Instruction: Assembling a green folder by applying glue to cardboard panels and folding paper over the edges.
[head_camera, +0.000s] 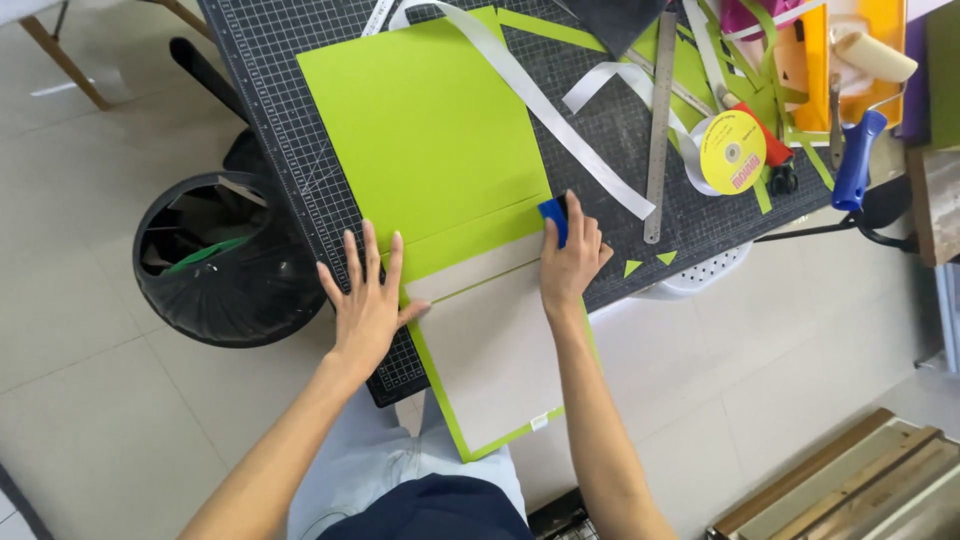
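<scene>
A large lime-green paper sheet (425, 125) lies on a dark gridded cutting mat (290, 120), wrapped over grey boards (490, 350) that overhang the table's near edge. My left hand (365, 300) lies flat, fingers spread, on the sheet's left edge and the mat. My right hand (572, 258) grips a small blue scraper (553, 217) and presses it on the green sheet's right edge, near the fold between the boards.
A steel ruler (658, 125), a white ribbon (540, 100), a roll of tape with a yellow core (730, 152), green paper scraps and a blue-handled roller (860, 150) lie on the mat to the right. A black waste bin (215, 260) stands on the floor at the left.
</scene>
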